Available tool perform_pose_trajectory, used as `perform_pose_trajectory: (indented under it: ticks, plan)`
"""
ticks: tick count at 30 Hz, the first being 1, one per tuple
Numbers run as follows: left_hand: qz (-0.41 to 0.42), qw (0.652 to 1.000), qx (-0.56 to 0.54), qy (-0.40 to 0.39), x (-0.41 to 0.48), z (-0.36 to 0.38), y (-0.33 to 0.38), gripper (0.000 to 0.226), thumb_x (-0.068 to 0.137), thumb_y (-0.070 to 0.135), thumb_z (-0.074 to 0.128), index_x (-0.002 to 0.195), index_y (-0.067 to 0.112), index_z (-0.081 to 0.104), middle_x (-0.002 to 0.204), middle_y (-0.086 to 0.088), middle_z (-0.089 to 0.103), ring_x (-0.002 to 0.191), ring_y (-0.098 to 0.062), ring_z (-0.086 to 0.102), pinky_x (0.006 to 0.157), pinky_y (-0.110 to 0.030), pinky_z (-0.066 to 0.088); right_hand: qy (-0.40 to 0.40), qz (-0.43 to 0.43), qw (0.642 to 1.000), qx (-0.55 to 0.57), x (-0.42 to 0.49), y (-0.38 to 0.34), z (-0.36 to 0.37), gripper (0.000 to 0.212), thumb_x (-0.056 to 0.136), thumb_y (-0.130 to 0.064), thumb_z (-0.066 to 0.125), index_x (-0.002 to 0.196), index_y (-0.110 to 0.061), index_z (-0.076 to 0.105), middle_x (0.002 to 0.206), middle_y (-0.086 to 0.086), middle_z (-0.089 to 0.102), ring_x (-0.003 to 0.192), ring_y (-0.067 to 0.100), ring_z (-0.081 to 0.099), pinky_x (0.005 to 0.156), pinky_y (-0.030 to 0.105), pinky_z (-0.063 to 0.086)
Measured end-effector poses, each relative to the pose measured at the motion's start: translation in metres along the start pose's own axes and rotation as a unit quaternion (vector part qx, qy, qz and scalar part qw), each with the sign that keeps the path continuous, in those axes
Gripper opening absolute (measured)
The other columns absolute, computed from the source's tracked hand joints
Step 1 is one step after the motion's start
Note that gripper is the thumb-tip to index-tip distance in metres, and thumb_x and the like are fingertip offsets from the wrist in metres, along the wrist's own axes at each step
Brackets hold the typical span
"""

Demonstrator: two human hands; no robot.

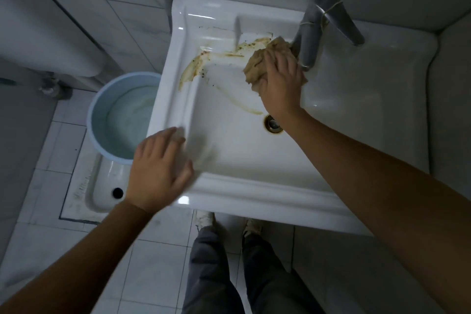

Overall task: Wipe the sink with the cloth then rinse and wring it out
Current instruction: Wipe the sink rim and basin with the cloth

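Observation:
A white square sink point(229, 186) fills the middle of the view. Brown smears point(193, 66) run along its back ledge and down into the basin toward the drain point(274, 123). My right hand point(280, 79) presses a crumpled beige cloth point(257, 64) against the back of the basin, just left of the grey tap point(318, 25). My left hand point(160, 168) lies flat, fingers apart, on the sink's front left rim and holds nothing.
A light blue bucket point(119, 115) with water stands on the floor left of the sink, over a squat toilet pan point(102, 191). White tiled walls close in behind and to the right. My legs and shoes point(204, 219) are under the sink's front edge.

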State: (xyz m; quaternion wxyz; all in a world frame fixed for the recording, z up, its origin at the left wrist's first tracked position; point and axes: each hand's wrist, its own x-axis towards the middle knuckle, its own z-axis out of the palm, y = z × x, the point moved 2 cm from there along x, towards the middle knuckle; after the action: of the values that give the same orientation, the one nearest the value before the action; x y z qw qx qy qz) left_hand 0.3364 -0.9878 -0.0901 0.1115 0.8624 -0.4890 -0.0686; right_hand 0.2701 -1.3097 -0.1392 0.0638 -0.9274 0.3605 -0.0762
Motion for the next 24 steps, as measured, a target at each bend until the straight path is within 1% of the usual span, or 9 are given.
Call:
perform_pose_trajectory:
  ticks: [2, 5, 7, 9, 13, 17, 20, 22, 24]
  plan:
    - [0.028, 0.998, 0.025, -0.042, -0.003, 0.007, -0.020, 0.059, 0.092, 0.050, 0.052, 0.134, 0.009, 0.058, 0.146, -0.015, 0.052, 0.133, -0.033, 0.048, 0.111, -0.049, 0.034, -0.009, 0.005, 1.000, -0.015, 0.012, -0.008, 0.002, 0.075, 0.092, -0.037, 0.061, 0.155, -0.015, 0.028, 0.161, 0.011, 0.030, 0.148, 0.031, 0.025, 0.118, 0.045, 0.023]
    - [0.055, 0.997, 0.024, -0.057, -0.009, 0.019, -0.024, 0.055, 0.094, 0.051, 0.045, 0.124, 0.009, 0.064, 0.148, -0.015, 0.052, 0.142, -0.032, 0.044, 0.120, -0.055, 0.025, -0.022, 0.011, 0.999, -0.026, 0.034, -0.016, 0.000, 0.075, 0.093, -0.040, 0.060, 0.155, -0.012, 0.027, 0.161, 0.015, 0.027, 0.149, 0.034, 0.023, 0.120, 0.047, 0.020]
    - [0.053, 0.998, 0.005, -0.047, -0.010, 0.021, -0.023, 0.053, 0.093, 0.049, 0.044, 0.120, 0.009, 0.066, 0.147, -0.014, 0.053, 0.143, -0.031, 0.044, 0.121, -0.055, 0.022, -0.027, 0.027, 0.999, -0.025, 0.038, -0.019, 0.003, 0.073, 0.093, -0.038, 0.060, 0.154, -0.014, 0.029, 0.160, 0.014, 0.029, 0.148, 0.035, 0.024, 0.119, 0.049, 0.022]
    - [0.052, 0.998, -0.002, -0.044, -0.011, 0.021, -0.024, 0.052, 0.093, 0.048, 0.044, 0.121, 0.010, 0.065, 0.147, -0.013, 0.053, 0.143, -0.030, 0.043, 0.122, -0.055, 0.021, -0.025, 0.034, 0.999, -0.014, 0.037, -0.022, 0.006, 0.070, 0.093, -0.037, 0.058, 0.154, -0.018, 0.031, 0.160, 0.011, 0.030, 0.148, 0.034, 0.024, 0.118, 0.050, 0.023]
    - [0.050, 0.998, -0.007, -0.042, -0.010, 0.021, -0.025, 0.049, 0.091, 0.046, 0.046, 0.121, 0.012, 0.065, 0.147, -0.011, 0.054, 0.144, -0.028, 0.042, 0.122, -0.056, 0.022, -0.021, -0.019, 0.999, 0.045, 0.050, -0.043, 0.011, 0.063, 0.091, -0.030, 0.053, 0.152, -0.021, 0.037, 0.158, 0.003, 0.036, 0.147, 0.029, 0.028, 0.119, 0.046, 0.021]
    - [0.051, 0.998, -0.012, -0.037, -0.009, 0.022, -0.027, 0.047, 0.092, 0.045, 0.045, 0.120, 0.012, 0.064, 0.145, -0.011, 0.056, 0.144, -0.028, 0.044, 0.122, -0.055, 0.022, 0.010, 0.013, 0.997, 0.079, 0.046, -0.063, 0.020, 0.062, 0.090, -0.028, 0.051, 0.151, -0.021, 0.039, 0.155, 0.000, 0.040, 0.144, 0.025, 0.031, 0.118, 0.044, 0.022]
    - [0.054, 0.998, -0.012, -0.037, -0.010, 0.022, -0.028, 0.046, 0.092, 0.044, 0.045, 0.118, 0.012, 0.065, 0.144, -0.012, 0.056, 0.143, -0.028, 0.044, 0.122, -0.056, 0.023, 0.036, -0.038, 0.995, 0.086, 0.017, -0.059, 0.021, 0.062, 0.088, -0.025, 0.055, 0.149, -0.019, 0.042, 0.153, 0.001, 0.044, 0.141, 0.025, 0.036, 0.115, 0.043, 0.029]
    - [0.056, 0.998, -0.013, -0.037, -0.010, 0.023, -0.028, 0.045, 0.092, 0.043, 0.046, 0.117, 0.012, 0.065, 0.144, -0.012, 0.056, 0.143, -0.028, 0.044, 0.122, -0.056, 0.022, 0.039, -0.081, 0.994, 0.061, 0.002, -0.042, 0.020, 0.061, 0.088, -0.017, 0.057, 0.148, -0.018, 0.043, 0.152, 0.003, 0.044, 0.141, 0.025, 0.037, 0.113, 0.042, 0.032]
    - [0.055, 0.998, -0.013, -0.037, -0.009, 0.022, -0.028, 0.044, 0.091, 0.043, 0.047, 0.117, 0.012, 0.065, 0.144, -0.012, 0.057, 0.144, -0.029, 0.043, 0.123, -0.055, 0.021, 0.029, -0.084, 0.996, 0.030, 0.001, -0.021, 0.016, 0.061, 0.092, -0.013, 0.055, 0.150, -0.017, 0.039, 0.155, 0.006, 0.041, 0.143, 0.027, 0.035, 0.115, 0.043, 0.032]
